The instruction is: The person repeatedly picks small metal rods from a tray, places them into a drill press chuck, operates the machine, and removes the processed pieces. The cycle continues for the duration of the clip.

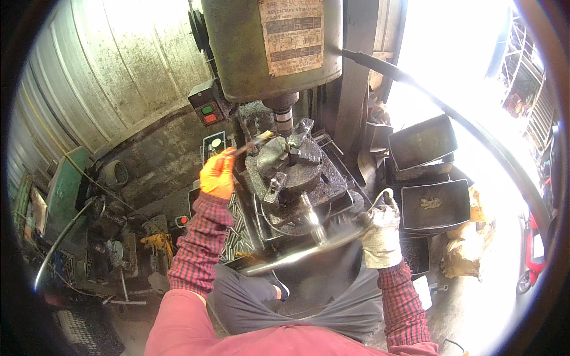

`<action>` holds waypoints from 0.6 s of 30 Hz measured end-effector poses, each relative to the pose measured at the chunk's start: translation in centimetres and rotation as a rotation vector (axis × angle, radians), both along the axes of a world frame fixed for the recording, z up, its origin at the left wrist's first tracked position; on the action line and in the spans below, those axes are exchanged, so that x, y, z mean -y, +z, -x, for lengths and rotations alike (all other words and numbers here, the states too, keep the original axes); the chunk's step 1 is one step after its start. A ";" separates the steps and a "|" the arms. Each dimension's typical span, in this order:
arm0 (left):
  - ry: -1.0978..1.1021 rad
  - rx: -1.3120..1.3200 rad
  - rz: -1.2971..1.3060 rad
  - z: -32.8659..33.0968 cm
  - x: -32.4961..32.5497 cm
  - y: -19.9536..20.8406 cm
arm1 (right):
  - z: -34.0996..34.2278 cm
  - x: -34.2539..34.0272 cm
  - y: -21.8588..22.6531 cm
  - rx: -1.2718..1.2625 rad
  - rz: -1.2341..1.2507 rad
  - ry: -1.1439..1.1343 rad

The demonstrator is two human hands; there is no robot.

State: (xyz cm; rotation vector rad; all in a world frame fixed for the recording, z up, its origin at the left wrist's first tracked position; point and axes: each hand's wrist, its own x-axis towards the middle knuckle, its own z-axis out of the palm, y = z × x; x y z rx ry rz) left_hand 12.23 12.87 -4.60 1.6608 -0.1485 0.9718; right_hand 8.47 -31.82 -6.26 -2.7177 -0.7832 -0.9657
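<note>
My left hand (218, 173), in an orange glove, is closed on the handle of a brush (256, 142). The brush's pale tip points right, toward the round metal chuck (279, 160) under the machine's spindle (284, 118). My right hand (383, 234), in a dirty whitish glove, is closed around the right end of a long steel bar handle (297, 256). A short stem (312, 216) joins this bar to the front of the chuck fixture. A thin curved metal piece (384, 194) shows at the right fingers; whether it is held cannot be made out.
A green machine head (276, 50) hangs over the oily fixture. Left of it sits a switch box (208, 110) with green and red buttons. Small metal pins (236, 228) lie in a tray below my left hand. Dark bins (435, 204) are stacked at right; a black hose (415, 83) arcs above.
</note>
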 end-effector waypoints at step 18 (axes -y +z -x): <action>0.728 -0.700 -0.491 -3.3 -13.5 -5.9 | 6.6 8.0 13.8 -0.241 -0.988 -0.093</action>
